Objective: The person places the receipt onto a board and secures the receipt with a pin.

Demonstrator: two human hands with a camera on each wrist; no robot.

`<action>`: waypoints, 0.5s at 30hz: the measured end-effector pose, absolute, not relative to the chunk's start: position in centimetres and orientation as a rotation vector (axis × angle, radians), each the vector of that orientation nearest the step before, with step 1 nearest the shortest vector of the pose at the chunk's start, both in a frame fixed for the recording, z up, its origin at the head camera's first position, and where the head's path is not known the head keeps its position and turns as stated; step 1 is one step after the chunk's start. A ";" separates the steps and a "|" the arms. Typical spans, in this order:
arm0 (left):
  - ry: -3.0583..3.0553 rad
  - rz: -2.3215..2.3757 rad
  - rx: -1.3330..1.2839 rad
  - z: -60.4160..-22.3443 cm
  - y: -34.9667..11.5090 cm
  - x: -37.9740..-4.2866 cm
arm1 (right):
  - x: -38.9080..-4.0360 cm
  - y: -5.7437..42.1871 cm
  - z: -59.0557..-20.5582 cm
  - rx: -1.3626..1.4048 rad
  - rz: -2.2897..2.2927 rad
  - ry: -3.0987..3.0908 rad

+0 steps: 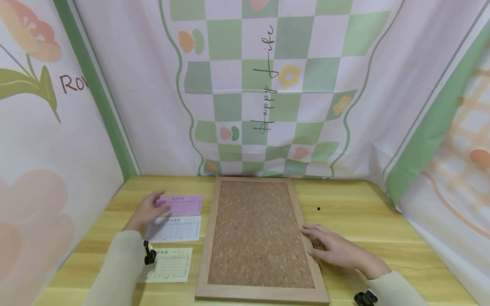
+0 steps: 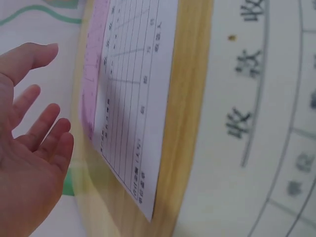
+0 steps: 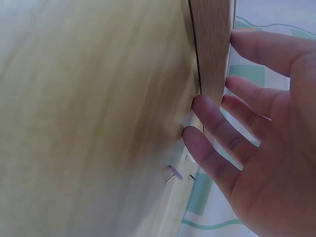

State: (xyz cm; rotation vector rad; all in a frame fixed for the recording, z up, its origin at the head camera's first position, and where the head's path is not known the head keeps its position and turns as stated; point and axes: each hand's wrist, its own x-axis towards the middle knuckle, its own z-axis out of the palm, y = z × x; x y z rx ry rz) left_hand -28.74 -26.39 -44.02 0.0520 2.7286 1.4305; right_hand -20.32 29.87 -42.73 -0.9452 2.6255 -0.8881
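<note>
Left hand (image 1: 147, 209)'s hanging loose over the pink slip (image 1: 187, 205), empty; right hand (image 1: 338, 248), fingers relaxed, just touches the corkboard (image 1: 260, 238) frame.

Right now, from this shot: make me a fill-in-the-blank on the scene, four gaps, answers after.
1. In the head view, the left hand's fingertips overlap the ____ slip.
2. The right hand is at the board's ____ side.
3. Of the three slips, the middle slip is ____.
4. Inside the wooden frame, the board's surface is ____.

Missing words: pink; right; white; cork.
</note>
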 end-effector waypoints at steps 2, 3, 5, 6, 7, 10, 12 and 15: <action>2.718 1.435 0.019 -44.1 -26.6 -28.8 | -20.4 29.9 -42.8 -0.942 -0.888 2.622; 2.713 1.435 0.005 -44.1 -26.8 -28.9 | -20.4 29.9 -42.8 -0.937 -0.890 2.621; 2.696 1.437 -0.031 -44.1 -27.0 -29.0 | -20.4 30.0 -42.8 -0.932 -0.884 2.621; 2.693 1.433 -0.041 -44.0 -27.1 -29.1 | -20.4 30.0 -42.9 -0.928 -0.881 2.622; 2.690 1.425 -0.052 -44.0 -27.2 -29.2 | -20.4 30.0 -42.9 -0.922 -0.879 2.623; 2.663 1.437 -0.100 -43.9 -27.4 -29.4 | -20.3 30.0 -43.0 -0.917 -0.875 2.628; 2.656 1.438 -0.120 -43.9 -27.5 -29.5 | -20.3 30.0 -43.0 -0.921 -0.876 2.631; 2.633 1.446 -0.168 -43.8 -27.5 -29.6 | -20.2 30.1 -43.0 -0.918 -0.886 2.630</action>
